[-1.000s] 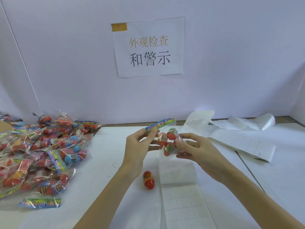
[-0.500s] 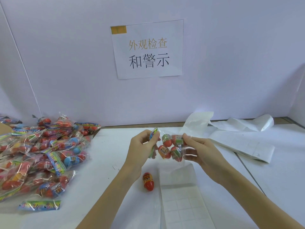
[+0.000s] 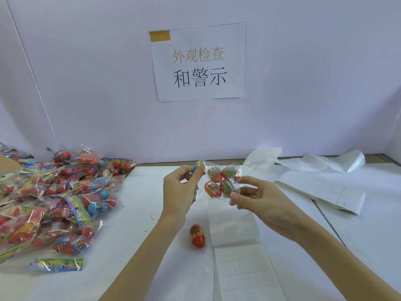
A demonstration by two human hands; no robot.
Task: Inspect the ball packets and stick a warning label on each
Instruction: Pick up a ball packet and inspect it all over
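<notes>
The ball packet [image 3: 222,181], a clear bag with four small red, green and orange balls inside, is held up above the white table [image 3: 143,205], in front of the person and between both hands. One ball carries a small printed sticker with what looks like a barcode, too blurred to read. The packet's colourful printed header strip [image 3: 197,168] is pinched between the thumb and fingers of the left hand [image 3: 181,187], whose wrist is bent upward, with the forearm rising from the lower left. The right hand [image 3: 258,198] pinches the bag's lower right corner between thumb and curled fingers, palm turned inward.

On the wall behind hangs a paper sign [image 3: 198,61] reading 外观检查 in yellow and 和警示 in black, with a yellow patch at its top left corner. Under the hands a loose red capsule [image 3: 197,235] lies on the table; its yellow band bears writing I cannot make out. Just right of it runs a strip of label backing [image 3: 238,257], its lower part cut into a grid of white rectangles. A heap of ball packets [image 3: 56,203] fills the left side up to the table's edge, and one printed header strip lies loose in front of it. Used backing paper [image 3: 314,185] lies folded and crumpled at the right rear. Bare table shows between the heap and the hands.
</notes>
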